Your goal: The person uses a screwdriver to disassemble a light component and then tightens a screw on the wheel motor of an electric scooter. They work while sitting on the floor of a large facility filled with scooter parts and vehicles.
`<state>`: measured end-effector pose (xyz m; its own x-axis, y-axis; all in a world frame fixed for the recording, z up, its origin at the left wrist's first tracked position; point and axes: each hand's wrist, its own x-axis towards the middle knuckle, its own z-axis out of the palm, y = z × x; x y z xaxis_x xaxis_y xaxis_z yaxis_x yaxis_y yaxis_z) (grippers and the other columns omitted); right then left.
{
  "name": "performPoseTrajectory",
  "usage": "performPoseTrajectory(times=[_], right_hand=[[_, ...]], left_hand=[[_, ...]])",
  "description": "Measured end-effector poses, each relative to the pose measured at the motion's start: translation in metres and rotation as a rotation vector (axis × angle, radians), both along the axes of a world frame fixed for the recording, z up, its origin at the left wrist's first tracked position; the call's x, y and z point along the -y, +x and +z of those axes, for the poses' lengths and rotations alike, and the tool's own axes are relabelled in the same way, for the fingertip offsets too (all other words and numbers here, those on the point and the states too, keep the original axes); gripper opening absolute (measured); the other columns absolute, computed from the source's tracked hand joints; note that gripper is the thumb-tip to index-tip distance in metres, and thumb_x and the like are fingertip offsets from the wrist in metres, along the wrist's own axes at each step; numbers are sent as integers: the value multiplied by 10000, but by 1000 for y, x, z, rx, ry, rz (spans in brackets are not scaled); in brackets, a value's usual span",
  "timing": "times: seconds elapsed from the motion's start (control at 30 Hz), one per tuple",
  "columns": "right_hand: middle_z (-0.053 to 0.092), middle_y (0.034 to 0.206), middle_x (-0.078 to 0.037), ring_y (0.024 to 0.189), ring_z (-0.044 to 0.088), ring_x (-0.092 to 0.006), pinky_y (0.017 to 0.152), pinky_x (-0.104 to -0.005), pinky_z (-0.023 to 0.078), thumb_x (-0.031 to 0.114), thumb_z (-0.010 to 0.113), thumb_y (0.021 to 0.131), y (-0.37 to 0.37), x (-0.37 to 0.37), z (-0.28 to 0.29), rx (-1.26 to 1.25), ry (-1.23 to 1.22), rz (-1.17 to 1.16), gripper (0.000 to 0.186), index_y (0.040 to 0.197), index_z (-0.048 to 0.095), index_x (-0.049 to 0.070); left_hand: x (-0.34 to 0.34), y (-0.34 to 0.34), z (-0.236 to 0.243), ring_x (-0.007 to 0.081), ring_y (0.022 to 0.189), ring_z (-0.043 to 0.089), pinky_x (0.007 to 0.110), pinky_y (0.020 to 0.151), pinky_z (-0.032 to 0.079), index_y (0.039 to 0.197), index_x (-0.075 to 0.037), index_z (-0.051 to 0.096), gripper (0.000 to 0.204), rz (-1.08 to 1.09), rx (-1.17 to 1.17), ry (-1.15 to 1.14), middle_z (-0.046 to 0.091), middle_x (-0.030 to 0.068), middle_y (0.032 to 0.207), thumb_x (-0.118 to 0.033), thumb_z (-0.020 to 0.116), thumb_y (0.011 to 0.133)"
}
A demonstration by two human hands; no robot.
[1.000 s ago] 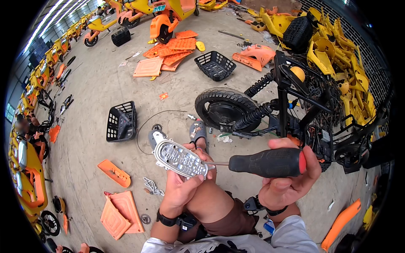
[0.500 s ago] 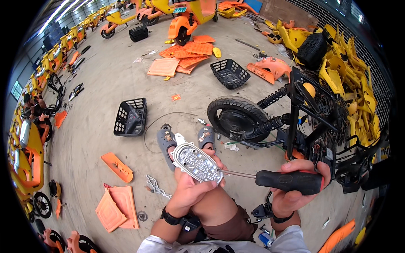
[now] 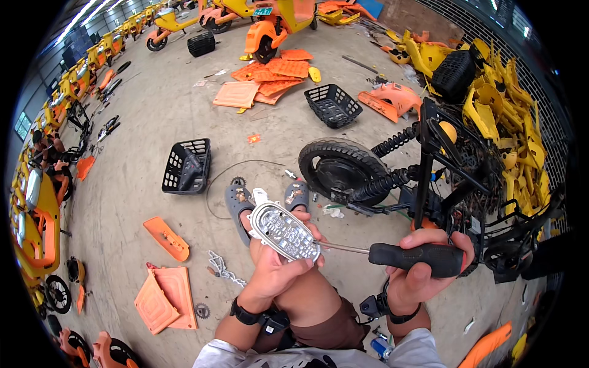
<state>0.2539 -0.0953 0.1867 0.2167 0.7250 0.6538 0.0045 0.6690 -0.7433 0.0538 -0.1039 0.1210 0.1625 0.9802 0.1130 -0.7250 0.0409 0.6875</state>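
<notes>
My left hand [image 3: 276,277] is closed around an oval silver metal housing [image 3: 285,234], thumb along its lower edge and fingers at its far side. The housing lies tilted above my knees, its shiny, bumpy inside facing up. A tab sticks out from its upper end. In my right hand [image 3: 406,288] is a screwdriver [image 3: 417,260] with a thick black handle, pointing left. Its thin shaft reaches the right end of the housing, and the tip seems to touch the rim there. What lies under the tip is too small to make out.
A stripped scooter frame with its wheel [image 3: 343,172] stands close on my right. Black baskets [image 3: 186,167], orange panels [image 3: 167,300], a chain [image 3: 226,268] and a cable lie on the floor. Yellow body parts [image 3: 491,110] are heaped at the right; scooters [image 3: 270,30] stand farther back.
The view has shifted slightly. The screwdriver handle has turned a little in my right hand, so its red end shows less. The tip stays at the housing's edge, and my left hand keeps its hold.
</notes>
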Motion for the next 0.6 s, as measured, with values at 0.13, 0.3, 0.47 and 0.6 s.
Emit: performPoseTrajectory(times=[0.13, 0.3, 0.47, 0.6], right_hand=[[670, 915, -179, 567, 622, -179, 470, -264, 522, 408, 761, 866, 1, 0, -2, 1, 20, 23, 748, 1317, 226, 144], [687, 926, -178, 653, 655, -195, 592, -283, 545, 334, 758, 881, 3, -2, -6, 78, 72, 31, 726, 1318, 222, 114], [702, 948, -206, 718, 680, -205, 653, -271, 541, 233, 761, 882, -1, -10, -2, 48, 133, 103, 717, 1343, 237, 71], [697, 973, -219, 740, 689, -213, 663, -273, 546, 212, 762, 883, 1, -12, -3, 63, 149, 126, 723, 1356, 236, 62]], left_hand=[[1, 0, 2, 232, 1016, 610, 373, 810, 558, 1401, -19, 349, 706, 19, -16, 0, 553, 128, 1181, 170, 586, 764], [0, 2, 3, 249, 1011, 613, 379, 814, 552, 1396, -22, 352, 699, 64, -114, 29, 555, 139, 1160, 164, 586, 764], [3, 1, 5, 298, 1023, 598, 409, 820, 547, 1411, -44, 340, 718, 96, -47, 8, 539, 164, 1164, 122, 630, 775], [7, 0, 8, 341, 1085, 556, 430, 773, 567, 1416, -66, 365, 771, 146, 13, -63, 538, 166, 1147, 119, 652, 725]])
